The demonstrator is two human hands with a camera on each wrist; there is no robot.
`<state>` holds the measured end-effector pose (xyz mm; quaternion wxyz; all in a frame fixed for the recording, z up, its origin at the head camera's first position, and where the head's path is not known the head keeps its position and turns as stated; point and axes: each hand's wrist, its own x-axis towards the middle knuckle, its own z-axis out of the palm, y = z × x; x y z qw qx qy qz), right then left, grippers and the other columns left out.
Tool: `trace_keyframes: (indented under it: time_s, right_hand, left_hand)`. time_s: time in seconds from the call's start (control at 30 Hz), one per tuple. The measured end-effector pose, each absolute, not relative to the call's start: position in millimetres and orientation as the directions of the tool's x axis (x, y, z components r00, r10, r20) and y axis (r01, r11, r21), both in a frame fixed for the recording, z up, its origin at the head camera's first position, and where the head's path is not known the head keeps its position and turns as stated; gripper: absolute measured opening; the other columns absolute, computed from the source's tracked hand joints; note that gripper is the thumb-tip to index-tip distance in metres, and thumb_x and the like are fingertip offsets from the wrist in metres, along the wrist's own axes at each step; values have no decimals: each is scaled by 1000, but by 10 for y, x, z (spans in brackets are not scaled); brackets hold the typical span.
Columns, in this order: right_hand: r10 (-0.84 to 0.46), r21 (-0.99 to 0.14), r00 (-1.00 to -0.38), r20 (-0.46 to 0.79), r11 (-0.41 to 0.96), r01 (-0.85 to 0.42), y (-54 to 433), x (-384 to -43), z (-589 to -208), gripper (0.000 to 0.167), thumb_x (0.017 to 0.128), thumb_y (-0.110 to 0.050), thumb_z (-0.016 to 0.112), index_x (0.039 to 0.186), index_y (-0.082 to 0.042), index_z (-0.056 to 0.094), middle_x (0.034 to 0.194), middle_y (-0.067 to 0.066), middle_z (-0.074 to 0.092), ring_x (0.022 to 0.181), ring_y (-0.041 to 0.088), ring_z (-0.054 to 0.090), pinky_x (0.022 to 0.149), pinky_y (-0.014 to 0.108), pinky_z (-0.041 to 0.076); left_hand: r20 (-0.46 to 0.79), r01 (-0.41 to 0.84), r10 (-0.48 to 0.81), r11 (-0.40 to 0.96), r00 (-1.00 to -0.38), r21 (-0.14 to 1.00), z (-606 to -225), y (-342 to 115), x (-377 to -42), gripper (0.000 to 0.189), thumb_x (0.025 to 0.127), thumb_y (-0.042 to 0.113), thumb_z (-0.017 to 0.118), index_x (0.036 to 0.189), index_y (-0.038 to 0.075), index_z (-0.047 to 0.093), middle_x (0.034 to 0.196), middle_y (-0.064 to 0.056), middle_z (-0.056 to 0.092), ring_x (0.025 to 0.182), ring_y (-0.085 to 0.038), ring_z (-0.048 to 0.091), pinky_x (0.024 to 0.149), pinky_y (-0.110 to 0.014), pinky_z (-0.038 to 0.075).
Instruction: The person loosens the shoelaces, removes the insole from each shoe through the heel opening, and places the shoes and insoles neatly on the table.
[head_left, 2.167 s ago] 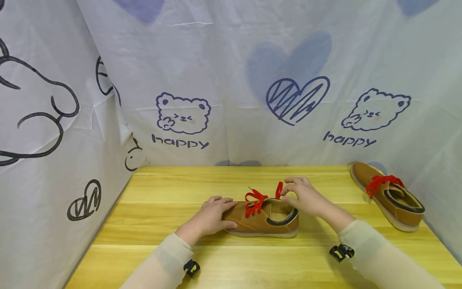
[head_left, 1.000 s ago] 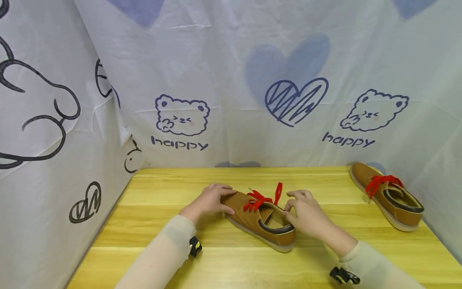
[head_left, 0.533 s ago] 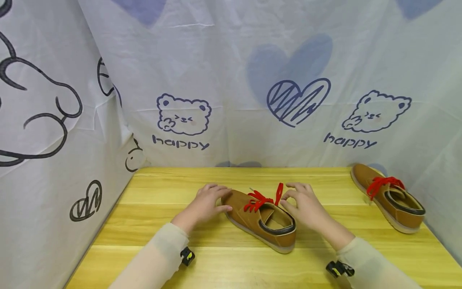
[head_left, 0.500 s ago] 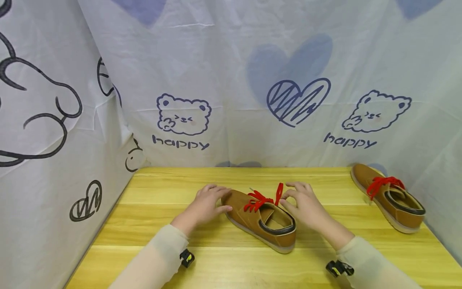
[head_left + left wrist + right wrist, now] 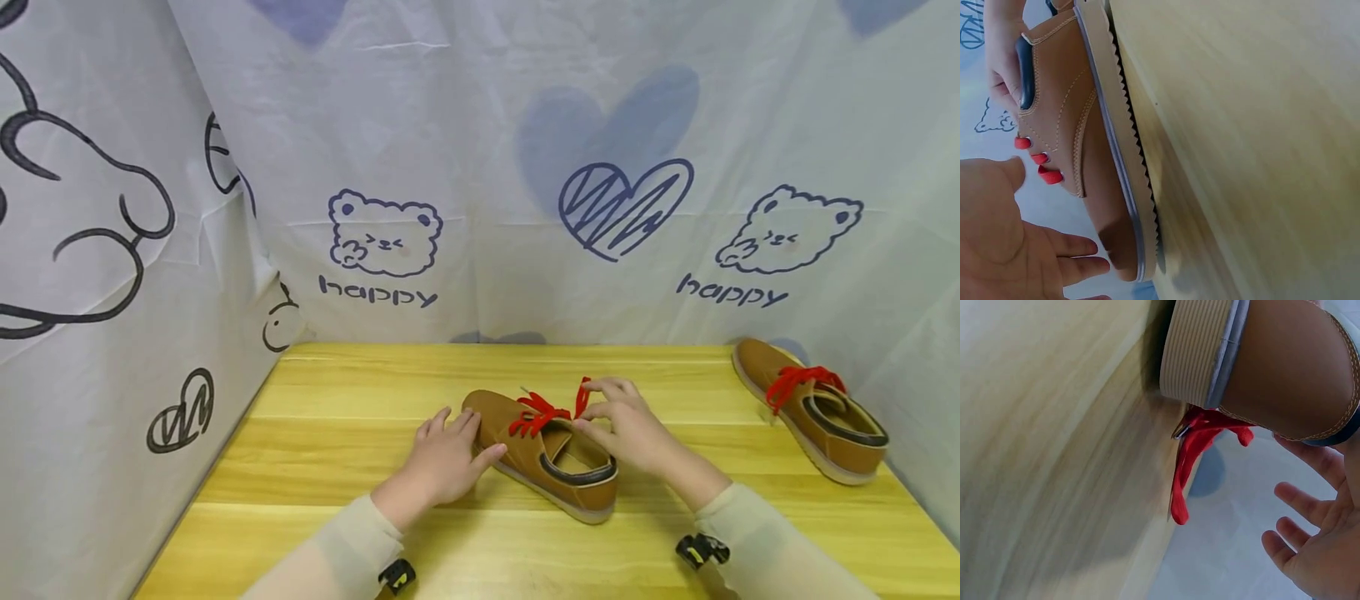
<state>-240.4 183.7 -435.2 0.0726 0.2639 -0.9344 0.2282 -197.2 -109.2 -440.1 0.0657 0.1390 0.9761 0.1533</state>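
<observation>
A brown lace-up shoe point(image 5: 555, 467) stands on the table, its toe to the upper left and its heel toward me. Its red laces point(image 5: 534, 414) lie loosely over the top, with a loop on the far side. My left hand point(image 5: 442, 458), fingers spread, is beside the toe; in the left wrist view its fingertips point(image 5: 1088, 267) appear just off the shoe. At the collar, my right hand point(image 5: 630, 425) has thumb and forefinger close together near the lace loop. The right wrist view shows its other fingers spread; whether it pinches anything is hidden behind the collar.
A second brown shoe point(image 5: 813, 412) with red laces stands at the table's right edge. The wooden table point(image 5: 337, 375) meets printed white cloth point(image 5: 480, 167) at the back, with more cloth at left and right.
The shoe has turned, its heel swinging nearer me and its toe farther away. My left hand has since come off the toe, fingers spreading. My right hand has shifted slightly left toward the lace loop.
</observation>
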Motion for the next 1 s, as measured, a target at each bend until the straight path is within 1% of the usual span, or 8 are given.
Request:
trace_keyframes:
  time_s: [0.2,0.43,0.53,0.77,0.9,1.0]
  right_hand:
    - [-474,-373,-843,255,756,-538,1835,-2383,-4336,19,93,-29,73,93,-12,81,141,18,54,134,43,36,108,67,30]
    - [-467,-378,-851,240,763,-525,1822,-2285,-4333,16,92,-31,74,91,-16,82,143,15,54,136,41,34,109,66,28]
    - [-477,-365,-842,252,758,-540,1789,-2219,-4340,15,91,-31,75,89,-18,82,142,15,54,136,42,35,108,67,28]
    - [-503,-259,-784,364,754,-604,1668,-2089,-4352,12,87,-32,79,82,-21,81,136,15,59,131,43,42,103,67,35]
    - [-479,-250,-794,374,772,-584,1621,-2051,-4344,14,87,-34,79,81,-21,80,137,13,59,132,41,41,103,66,37]
    - [-454,-261,-804,385,782,-566,1613,-2057,-4341,15,88,-35,78,83,-21,79,138,13,58,133,40,41,103,66,37]
  left_hand:
    - [-117,229,288,903,-950,363,-4476,-1063,-2015,89,98,73,23,156,7,35,163,-10,25,151,-41,13,118,-61,12]
    - [-110,279,340,887,-934,369,-4543,-1076,-2150,93,96,76,13,158,9,30,165,-8,21,151,-41,9,118,-61,11]
    - [-109,298,364,873,-925,386,-4555,-1077,-2244,91,97,74,13,158,9,30,165,-7,21,151,-41,9,118,-61,11]
    - [-85,339,411,837,-908,429,-4587,-1060,-2484,88,99,72,11,158,10,32,164,-6,25,151,-41,11,118,-60,12]
    - [-69,362,431,825,-900,435,-4605,-1062,-2559,84,99,70,11,158,14,31,164,-4,24,152,-40,10,119,-59,9]
    - [-24,369,420,822,-907,434,-4586,-1050,-2521,81,101,68,14,158,14,32,164,-6,27,151,-40,12,119,-59,9]
